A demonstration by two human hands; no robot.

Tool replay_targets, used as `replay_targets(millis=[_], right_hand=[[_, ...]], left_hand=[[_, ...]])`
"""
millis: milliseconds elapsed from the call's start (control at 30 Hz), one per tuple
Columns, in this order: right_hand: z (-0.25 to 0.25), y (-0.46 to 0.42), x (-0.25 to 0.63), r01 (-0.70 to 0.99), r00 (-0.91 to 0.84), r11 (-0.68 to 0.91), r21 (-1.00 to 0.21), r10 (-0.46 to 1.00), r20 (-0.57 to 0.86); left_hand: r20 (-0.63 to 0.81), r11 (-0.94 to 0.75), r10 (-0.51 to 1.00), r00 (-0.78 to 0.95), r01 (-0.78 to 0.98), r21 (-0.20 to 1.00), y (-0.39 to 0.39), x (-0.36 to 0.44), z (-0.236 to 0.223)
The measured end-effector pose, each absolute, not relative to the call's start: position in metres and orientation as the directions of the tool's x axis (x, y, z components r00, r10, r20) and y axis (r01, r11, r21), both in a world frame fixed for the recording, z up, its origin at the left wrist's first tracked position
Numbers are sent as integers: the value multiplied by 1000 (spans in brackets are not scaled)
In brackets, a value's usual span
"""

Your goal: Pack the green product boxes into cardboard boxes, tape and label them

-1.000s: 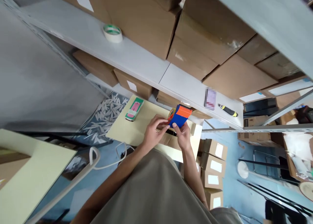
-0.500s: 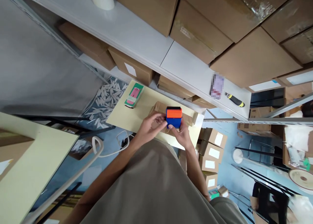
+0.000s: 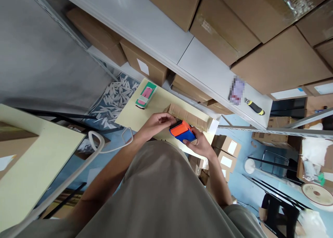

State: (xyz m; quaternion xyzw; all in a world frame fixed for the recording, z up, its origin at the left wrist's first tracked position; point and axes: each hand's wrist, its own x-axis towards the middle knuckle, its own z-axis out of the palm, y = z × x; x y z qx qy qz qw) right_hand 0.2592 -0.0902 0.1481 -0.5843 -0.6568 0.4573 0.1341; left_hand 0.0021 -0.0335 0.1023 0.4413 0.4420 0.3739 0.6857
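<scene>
My right hand [image 3: 201,144] is wrapped round a blue and orange tape dispenser [image 3: 182,131], gripping its blue end. The dispenser lies tilted, with its orange part and black edge pointing to the left. My left hand [image 3: 158,124] is closed at that black edge, fingers pressed together. Whether a tape end is between those fingers I cannot make out. Behind the dispenser, a long cardboard box [image 3: 191,117] rests on the pale yellow table [image 3: 127,114]. A green package with a pink item [image 3: 146,95] lies on the table's left part.
Above the table runs a grey shelf [image 3: 208,63] with large cardboard boxes [image 3: 283,61], a blurred-out phone-like item [image 3: 236,90] and a black and yellow cutter [image 3: 255,107]. Labelled boxes [image 3: 229,155] are stacked at the right. A white tube frame [image 3: 96,144] stands left.
The dispenser has turned from upright to tilted, its orange end swinging left. My left hand has closed its fingers at the black edge. The camera view has shifted.
</scene>
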Motion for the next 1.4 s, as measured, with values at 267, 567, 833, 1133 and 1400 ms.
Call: replay_targets(millis=[267, 567, 833, 1133, 1400], right_hand=[[177, -72, 268, 752, -326, -60, -657, 832, -449], [221, -59, 301, 829, -328, -74, -555, 739, -588], [213, -18, 303, 854, -335, -17, -520, 747, -574], [155, -6, 296, 834, -313, -129, -537, 690, -652], [139, 1, 283, 804, -360, -133, -580, 667, -652]], left_hand=[[-281, 314, 936, 211, -138, 939, -52, 17, 90], [-384, 366, 923, -34, -234, 901, -48, -2, 68], [-444, 407, 895, -33, -346, 845, -43, 15, 46], [-408, 373, 895, -182, -197, 907, -33, 10, 11], [-439, 401, 885, -159, -222, 889, -27, 0, -16]])
